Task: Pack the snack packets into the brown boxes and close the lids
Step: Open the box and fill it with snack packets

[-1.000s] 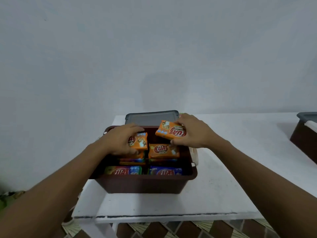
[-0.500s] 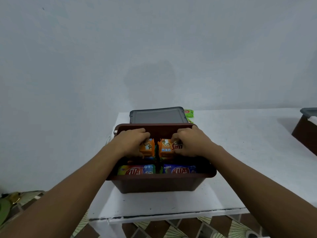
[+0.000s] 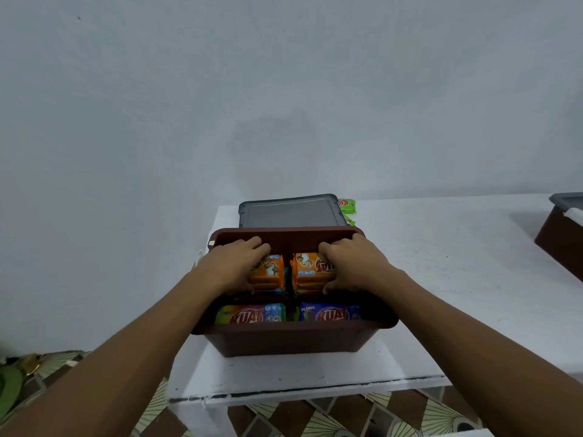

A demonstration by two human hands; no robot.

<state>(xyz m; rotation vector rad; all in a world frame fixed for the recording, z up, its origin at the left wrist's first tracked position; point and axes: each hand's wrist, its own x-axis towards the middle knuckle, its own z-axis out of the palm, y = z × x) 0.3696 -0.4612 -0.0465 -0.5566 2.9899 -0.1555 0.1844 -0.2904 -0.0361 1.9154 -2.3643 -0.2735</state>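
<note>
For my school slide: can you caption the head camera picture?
Left hand and right hand each grip orange snack packets inside the open brown box; grey lid lies behind it.

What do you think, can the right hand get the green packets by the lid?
Probably yes, once the right hand lets go of the orange packets. The green packets lie just past the brown box, on that side, in the open.

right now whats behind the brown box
A grey lid lies behind the brown box, green snack packets peeking past its right end. The box's far wall covers the lid's near edge.
</note>
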